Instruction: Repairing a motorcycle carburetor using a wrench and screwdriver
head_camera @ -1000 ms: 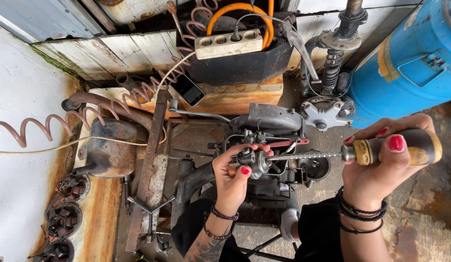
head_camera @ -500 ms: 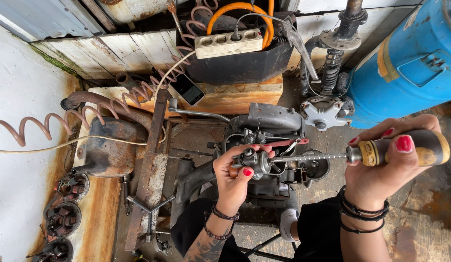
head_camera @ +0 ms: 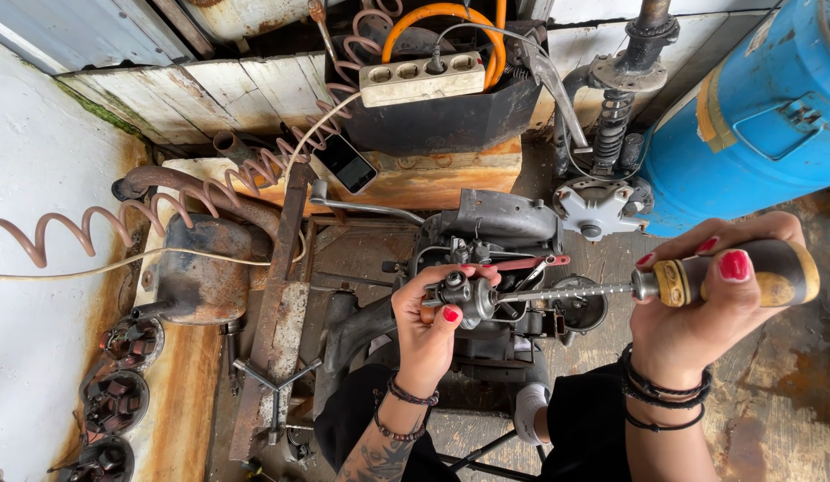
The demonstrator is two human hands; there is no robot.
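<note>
Now left hand (head_camera: 428,326) grips knobbly metal carburetor (head_camera: 464,295); right hand (head_camera: 709,286) holds screwdriver (head_camera: 700,281).

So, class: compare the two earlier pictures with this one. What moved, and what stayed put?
Very little moved. The right hand drifted slightly right and lower with the screwdriver, which it still grips, its shaft still reaching the small metal part. The left hand still holds that part in place. The engine, phone and blue tank are unchanged.

I see bright, even daylight and soft shadows; the white wall (head_camera: 40,295) at left glares slightly. Focus is sharp throughout, and lines bow outward toward the wide-angle edges.
</note>
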